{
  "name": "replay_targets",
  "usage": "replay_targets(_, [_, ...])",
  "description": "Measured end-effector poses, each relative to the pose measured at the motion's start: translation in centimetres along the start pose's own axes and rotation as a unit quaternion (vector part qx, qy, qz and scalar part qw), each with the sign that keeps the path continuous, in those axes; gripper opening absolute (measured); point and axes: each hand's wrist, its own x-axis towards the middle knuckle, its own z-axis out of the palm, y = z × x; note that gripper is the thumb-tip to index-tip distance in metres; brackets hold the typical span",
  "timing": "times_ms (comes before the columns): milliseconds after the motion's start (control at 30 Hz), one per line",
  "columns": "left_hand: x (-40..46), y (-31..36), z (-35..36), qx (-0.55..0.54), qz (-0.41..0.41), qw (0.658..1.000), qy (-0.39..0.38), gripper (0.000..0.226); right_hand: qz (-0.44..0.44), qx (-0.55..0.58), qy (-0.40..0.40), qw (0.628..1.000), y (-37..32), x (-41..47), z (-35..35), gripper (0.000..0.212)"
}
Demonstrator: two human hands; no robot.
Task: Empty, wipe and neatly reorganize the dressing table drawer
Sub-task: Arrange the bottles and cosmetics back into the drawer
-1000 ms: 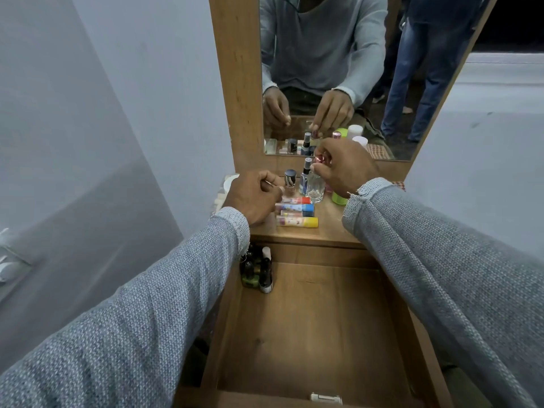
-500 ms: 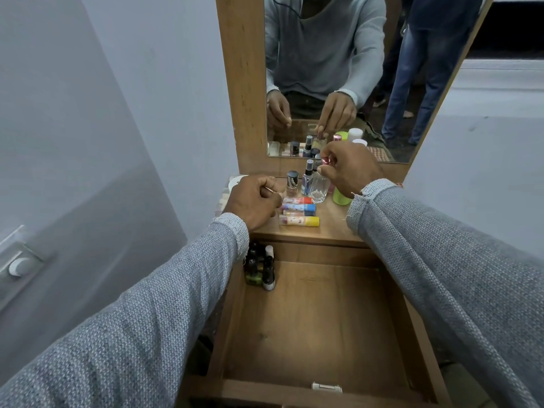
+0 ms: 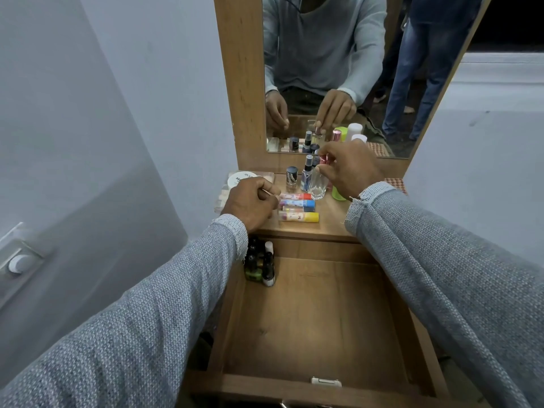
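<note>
— Drawer (image 3: 312, 325) first: where does it stand?

— Pulled out from under the wooden dressing table top (image 3: 329, 222), this open wooden drawer shows a bare brown floor. A small cluster of dark little bottles (image 3: 260, 265) stands upright in its far left corner, one of them with a white cap.

— And the hands?

— Right hand (image 3: 350, 169) is over the far edge of the top, by the mirror (image 3: 338, 69). Its fingertips pinch the pink metallic cap (image 3: 323, 159) of a clear glass perfume bottle (image 3: 318, 184), which stands upright on the top. Left hand (image 3: 250, 201) sits near the left edge, fingers curled into a loose fist; something thin seems to poke out between thumb and finger, but I cannot tell what it is, or whether it is truly gripped.

— What else is on the top?

— Four printed lip-balm tubes (image 3: 298, 207) lie side by side, just right of the left hand, with red, blue, dark and yellow caps. Behind them a nail polish bottle with a black cap (image 3: 292, 179) and a slim blue spray bottle (image 3: 307, 176) stand upright, just left of the perfume bottle. A round white jar (image 3: 240, 179) sits at the far left corner, and a green container (image 3: 338, 195) shows below the right hand.
</note>
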Motion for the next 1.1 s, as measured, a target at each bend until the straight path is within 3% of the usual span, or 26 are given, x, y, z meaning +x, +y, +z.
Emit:
replay_targets(300, [-0.5, -0.4, 0.8, 0.121, 0.037, 0.992, -0.028, 0.014, -0.023, -0.03, 0.033, 0.999, 0.4, -0.4, 0.3, 0.042])
replay_targets(433, [-0.9, -0.2, 1.1, 0.16, 0.028, 0.985, -0.048, 0.017, -0.023, 0.025, 0.093, 0.995, 0.5, -2.2, 0.2, 0.027])
replay_targets(567, [-1.2, 0.2, 1.1, 0.204, 0.028, 0.976, -0.067, 0.027, -0.039, 0.073, 0.032, 0.996, 0.8, -6.0, 1.6, 0.014])
replay_targets(767, [-1.5, 0.1, 1.6, 0.256, 0.038, 0.964, -0.066, 0.023, -0.01, 0.084, -0.058, 0.995, 1.6, -8.6, 3.8, 0.025])
replay_targets(933, [-2.0, -0.4, 1.7, 0.257, 0.055, 0.964, -0.043, 0.016, -0.005, 0.126, -0.044, 0.991, 1.4, -8.9, 4.1, 0.025])
replay_targets(1100, [-3.6, -1.8, 1.4, 0.221, 0.103, 0.969, -0.042, 0.016, 0.054, 0.198, -0.012, 0.979, 1.9, -8.2, 3.8, 0.023])
